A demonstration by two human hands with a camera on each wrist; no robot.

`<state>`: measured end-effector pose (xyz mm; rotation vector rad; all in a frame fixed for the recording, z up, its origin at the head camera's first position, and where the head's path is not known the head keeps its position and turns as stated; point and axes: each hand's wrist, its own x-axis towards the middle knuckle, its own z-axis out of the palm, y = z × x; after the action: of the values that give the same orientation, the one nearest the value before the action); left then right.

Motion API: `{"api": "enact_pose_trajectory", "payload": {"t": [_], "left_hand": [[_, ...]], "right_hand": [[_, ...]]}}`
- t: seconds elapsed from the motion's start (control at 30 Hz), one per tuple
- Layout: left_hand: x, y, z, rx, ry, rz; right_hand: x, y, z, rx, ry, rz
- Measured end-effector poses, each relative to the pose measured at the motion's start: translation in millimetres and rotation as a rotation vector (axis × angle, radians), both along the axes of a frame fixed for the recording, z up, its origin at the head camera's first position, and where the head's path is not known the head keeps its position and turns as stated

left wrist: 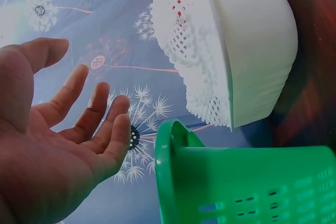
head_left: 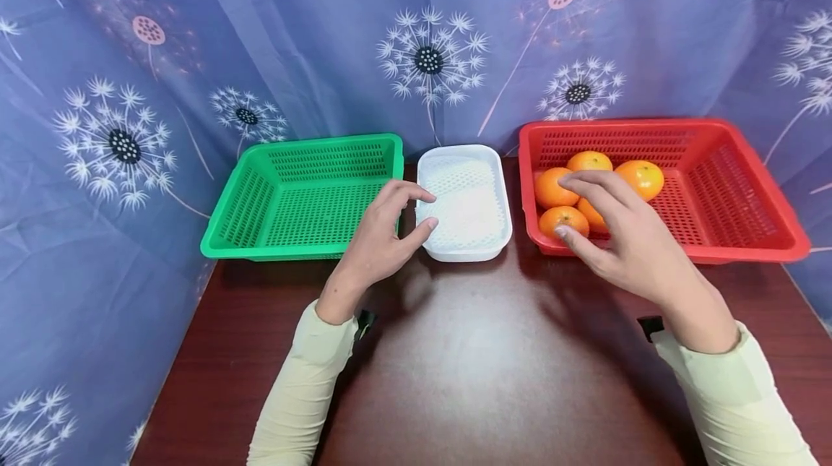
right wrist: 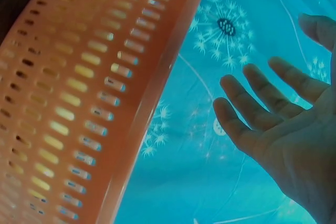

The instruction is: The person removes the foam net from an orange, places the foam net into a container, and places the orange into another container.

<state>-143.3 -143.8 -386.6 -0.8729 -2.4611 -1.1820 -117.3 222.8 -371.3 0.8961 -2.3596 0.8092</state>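
Observation:
My left hand (head_left: 383, 235) hovers between the green basket (head_left: 221, 235) and the white tray (head_left: 429, 253), thumb and fingers apart with nothing between them. A white net liner (head_left: 464, 199) lies inside the tray; the left wrist view shows its scalloped edge (left wrist: 184, 61) standing above the rim. Over the left part of the red basket (head_left: 747, 235) is my right hand (head_left: 637, 249), its fingers spread and holding nothing. Several oranges lie beneath and around that hand, among them a front orange (head_left: 557, 219) and a right orange (head_left: 643, 178). The hand partly covers one of them.
All three containers stand in a row at the back of the dark brown table (head_left: 455, 379). Right behind them hangs a blue curtain (head_left: 338, 32) with dandelion prints, which also runs down the left side. The green basket holds nothing.

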Motion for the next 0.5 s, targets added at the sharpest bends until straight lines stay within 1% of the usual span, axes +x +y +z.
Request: {"api": "enact_pose_trajectory", "payload": {"t": [0.1, 0.23, 0.43, 0.5], "left_hand": [[3.9, -0.7, 0.1, -0.014, 0.018, 0.003], [11.3, -2.4, -2.5, -0.043, 0.026, 0.031], [20.2, -7.1, -6.0, -0.059, 0.004, 0.050], [23.3, -10.1, -7.5, -0.076, -0.003, 0.068]], "right_hand": [[3.9, -4.1, -2.4, 0.011, 0.005, 0.003], [9.6, -6.7, -6.1, 0.047, -0.019, -0.001], [12.7, -8.8, -8.8, 0.058, -0.013, 0.008], [13.4, -8.6, -10.7, 0.064, -0.010, 0.009]]}}
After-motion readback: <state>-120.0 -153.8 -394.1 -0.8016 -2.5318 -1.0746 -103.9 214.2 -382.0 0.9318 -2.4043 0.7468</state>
